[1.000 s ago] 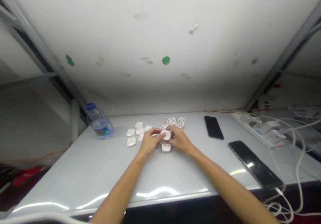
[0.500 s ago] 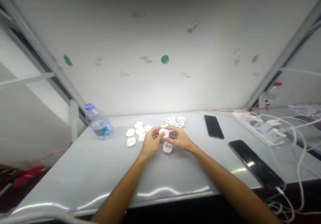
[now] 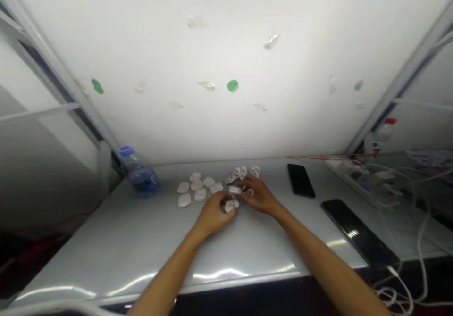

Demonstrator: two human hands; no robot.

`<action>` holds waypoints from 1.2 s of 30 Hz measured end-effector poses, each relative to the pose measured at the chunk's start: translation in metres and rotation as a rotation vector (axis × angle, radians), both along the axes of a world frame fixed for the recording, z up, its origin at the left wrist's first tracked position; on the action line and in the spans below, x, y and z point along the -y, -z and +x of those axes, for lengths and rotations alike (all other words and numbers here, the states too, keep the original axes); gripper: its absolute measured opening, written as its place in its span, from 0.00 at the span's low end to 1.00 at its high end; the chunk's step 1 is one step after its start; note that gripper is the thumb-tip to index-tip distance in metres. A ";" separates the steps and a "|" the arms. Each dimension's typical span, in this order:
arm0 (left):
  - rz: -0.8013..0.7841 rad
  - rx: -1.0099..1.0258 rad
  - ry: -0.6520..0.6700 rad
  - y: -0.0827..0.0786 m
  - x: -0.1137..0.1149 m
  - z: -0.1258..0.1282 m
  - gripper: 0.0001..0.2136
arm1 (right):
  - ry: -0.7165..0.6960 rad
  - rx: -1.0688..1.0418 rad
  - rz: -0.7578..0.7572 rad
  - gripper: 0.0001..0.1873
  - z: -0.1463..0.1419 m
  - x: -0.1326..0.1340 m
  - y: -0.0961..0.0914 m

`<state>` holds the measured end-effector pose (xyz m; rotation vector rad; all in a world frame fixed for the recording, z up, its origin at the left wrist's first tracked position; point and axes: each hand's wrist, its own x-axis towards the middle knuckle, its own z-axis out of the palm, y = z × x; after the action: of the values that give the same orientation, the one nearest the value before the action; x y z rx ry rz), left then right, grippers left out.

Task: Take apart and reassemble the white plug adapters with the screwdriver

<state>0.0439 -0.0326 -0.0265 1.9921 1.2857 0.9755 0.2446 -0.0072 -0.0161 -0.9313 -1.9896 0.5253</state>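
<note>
My left hand (image 3: 214, 213) curves its thumb and fingers around a white rounded-square plug piece (image 3: 231, 205) low over the grey table. Just beyond it, my right hand (image 3: 261, 196) pinches a second white plug piece (image 3: 235, 190), seen edge-on, between thumb and fingers. Another pale piece (image 3: 249, 192) shows partly under the right palm; whether it is held I cannot tell. Left of my hands lies a loose group of white plug pieces (image 3: 197, 185), mostly flat side up. Behind the right hand is a cluster of similar pieces (image 3: 242, 171) with dark spots on them.
A water bottle with a blue cap (image 3: 143, 177) leans at the left. To the right lie a small black phone (image 3: 300, 180) and a larger one (image 3: 357, 231) with a cable. A white power strip (image 3: 357, 179) with plugs and wires runs along the far right. A white wall (image 3: 226, 127) rises behind.
Both hands were together on one white plug piece. My left hand has come off it and down to the piece in front, while my right hand keeps a piece pinched.
</note>
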 end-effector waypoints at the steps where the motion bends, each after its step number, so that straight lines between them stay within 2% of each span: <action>1: -0.031 0.008 0.006 -0.002 -0.003 -0.006 0.11 | -0.010 0.080 0.033 0.11 -0.001 0.002 0.000; 6: -0.267 0.024 0.142 -0.013 -0.017 -0.032 0.12 | -0.057 0.332 0.062 0.11 -0.010 0.009 0.004; 9: -0.359 0.061 0.197 -0.018 -0.018 -0.038 0.13 | -0.074 0.390 0.063 0.11 -0.013 0.011 0.005; 11: -0.365 0.090 0.231 -0.019 -0.019 -0.038 0.13 | -0.122 0.368 0.061 0.08 -0.014 0.012 0.004; 12: -0.329 0.104 0.216 -0.018 -0.020 -0.037 0.12 | -0.144 0.337 0.057 0.07 -0.015 0.012 0.003; 14: -0.167 0.099 0.094 -0.014 -0.024 -0.034 0.10 | -0.139 0.261 0.056 0.03 -0.013 0.011 0.003; 16: 0.076 -0.003 -0.091 -0.007 -0.029 -0.031 0.10 | -0.023 0.192 0.075 0.01 -0.010 0.006 0.004; 18: 0.205 -0.176 -0.142 0.000 -0.034 -0.029 0.11 | 0.144 0.149 0.094 0.03 -0.005 -0.001 0.007; 21: 0.205 -0.359 -0.180 0.007 -0.037 -0.026 0.12 | 0.275 0.149 0.066 0.04 0.000 -0.013 0.012; 25: 0.169 -0.404 -0.181 0.007 -0.038 -0.027 0.10 | 0.283 0.208 0.058 0.09 -0.010 -0.029 0.013; 28: 0.157 -0.345 -0.167 0.004 -0.038 -0.029 0.07 | 0.270 0.284 0.036 0.12 -0.025 -0.039 0.013; 31: 0.169 -0.218 -0.169 0.003 -0.037 -0.029 0.06 | 0.260 0.323 -0.008 0.10 -0.036 -0.045 0.016; 34: 0.155 -0.019 -0.207 0.001 -0.036 -0.024 0.11 | 0.295 0.315 -0.052 0.09 -0.041 -0.046 0.020; 36: 0.075 0.177 -0.225 0.000 -0.037 -0.019 0.14 | 0.314 0.303 -0.061 0.10 -0.041 -0.044 0.022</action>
<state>0.0249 0.0043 -0.0268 1.7957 1.4118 1.2935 0.2039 0.0368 -0.0382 -1.4000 -2.0429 0.2806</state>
